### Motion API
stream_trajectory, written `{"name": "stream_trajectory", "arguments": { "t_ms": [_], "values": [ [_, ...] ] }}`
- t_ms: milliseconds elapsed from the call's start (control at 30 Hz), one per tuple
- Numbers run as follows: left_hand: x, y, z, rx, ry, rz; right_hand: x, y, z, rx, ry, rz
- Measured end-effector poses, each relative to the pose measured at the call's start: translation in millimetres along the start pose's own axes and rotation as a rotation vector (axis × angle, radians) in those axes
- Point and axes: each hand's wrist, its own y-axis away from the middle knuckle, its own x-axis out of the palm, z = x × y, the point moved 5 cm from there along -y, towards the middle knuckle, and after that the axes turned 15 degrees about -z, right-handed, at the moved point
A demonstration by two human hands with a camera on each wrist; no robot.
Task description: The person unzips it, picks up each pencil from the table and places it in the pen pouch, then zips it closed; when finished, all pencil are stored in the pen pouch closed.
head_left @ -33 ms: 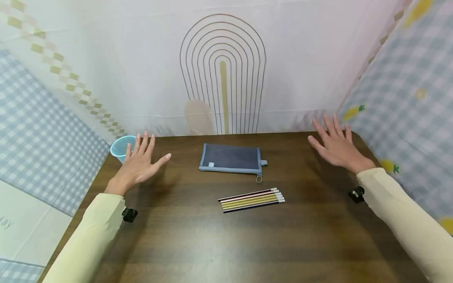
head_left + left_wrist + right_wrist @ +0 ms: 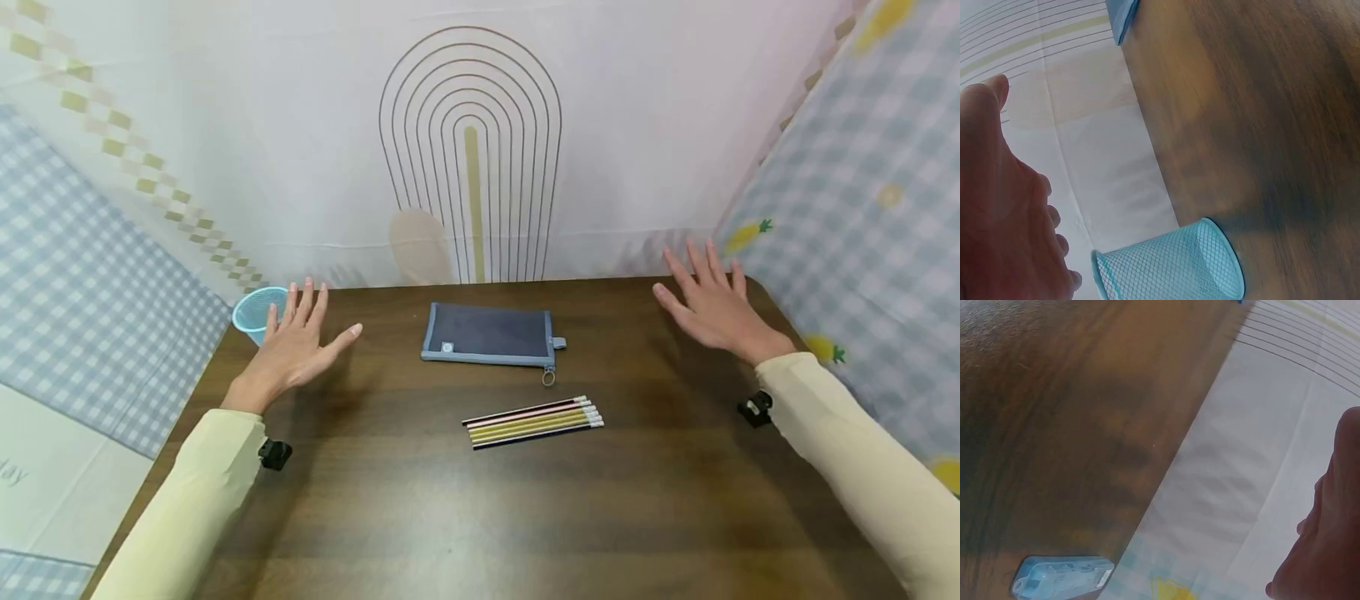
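My left hand (image 2: 291,354) hovers over the table's left side with fingers spread, holding nothing. Partly hidden behind its fingers is a light blue mesh pencil cup (image 2: 251,312); the left wrist view shows the cup (image 2: 1163,265) upright and apart from the hand. My right hand (image 2: 716,315) hovers at the far right, fingers spread and holding nothing. Between the hands lies a dark zip pouch (image 2: 491,331) with blue trim and a ring at one corner. Nearer to me, several pencils (image 2: 534,423) lie side by side, their white eraser ends to the right.
A translucent light blue plastic case (image 2: 1063,577) lies on the table near its edge in the right wrist view; the head view does not show it. A white patterned cloth (image 2: 322,167) hangs behind the brown table (image 2: 420,508), with checked cloth (image 2: 847,208) at the sides.
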Motion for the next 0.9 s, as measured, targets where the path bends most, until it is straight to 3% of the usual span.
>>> {"name": "stream_trajectory", "arguments": {
  "t_ms": [100,167,267,433,533,700,900],
  "values": [
    [3.9,-3.2,-13.3,0.031,0.011,-0.008,4.2,1.6,5.2,-0.027,-0.037,-0.027],
    [8.7,-6.5,-32.6,0.072,0.042,-0.020,11.5,1.2,16.2,-0.103,-0.083,-0.062],
    [22.2,-11.9,-74.0,0.174,0.108,-0.025,28.8,3.9,37.4,-0.232,-0.139,-0.062],
    [45.8,-9.1,-154.6,0.374,0.184,-0.007,58.9,7.7,74.9,-0.365,-0.195,0.090],
    [57.7,-4.9,-195.1,0.451,0.208,0.013,71.4,7.0,93.5,-0.431,-0.220,0.165],
    [75.7,-2.2,-237.9,0.464,0.225,0.026,84.0,3.6,113.8,-0.509,-0.240,0.204],
    [99.9,-7.6,-266.3,0.437,0.142,-0.007,94.2,2.6,124.4,-0.590,-0.215,0.190]
  ]
}}
